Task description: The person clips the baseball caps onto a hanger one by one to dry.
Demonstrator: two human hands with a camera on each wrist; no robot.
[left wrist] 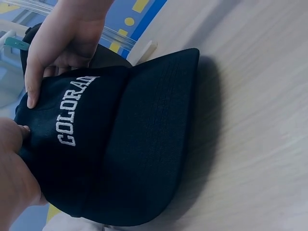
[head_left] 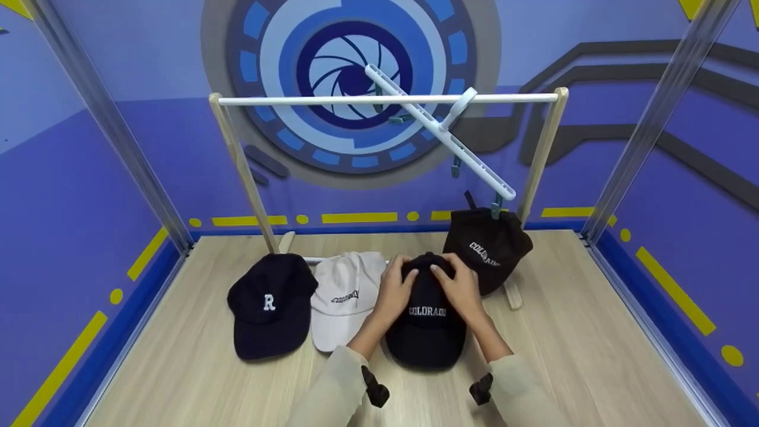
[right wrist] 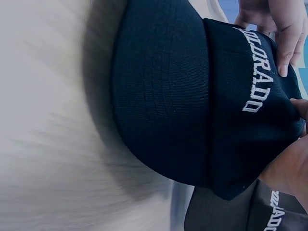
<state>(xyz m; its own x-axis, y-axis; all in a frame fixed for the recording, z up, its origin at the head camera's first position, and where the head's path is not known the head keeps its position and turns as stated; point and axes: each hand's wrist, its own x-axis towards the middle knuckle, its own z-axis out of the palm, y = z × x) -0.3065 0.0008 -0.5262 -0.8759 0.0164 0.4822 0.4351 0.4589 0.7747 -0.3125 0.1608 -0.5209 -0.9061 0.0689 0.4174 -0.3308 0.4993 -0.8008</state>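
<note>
Both hands grip a black baseball cap (head_left: 428,338) lettered COLORADO by its crown, thumbs on the front. The left hand (head_left: 394,292) holds one side and the right hand (head_left: 465,290) the other; the fingers behind are partly hidden. In the left wrist view the cap's brim (left wrist: 149,134) stands just off the tabletop, casting a shadow. To the right, behind the held cap, a dark brown cap (head_left: 487,246) hangs from a clip (head_left: 496,209) at the low end of a white hanger (head_left: 427,120). The hanger is tilted, its hook over the rack's rod.
A white COLORADO cap (head_left: 332,323) and a navy cap (head_left: 273,332) with an R lie on the wooden table (head_left: 195,367) at left. The rack's rod (head_left: 296,101) spans two wooden posts. More clips (head_left: 455,168) dangle from the hanger. Blue printed walls enclose the table.
</note>
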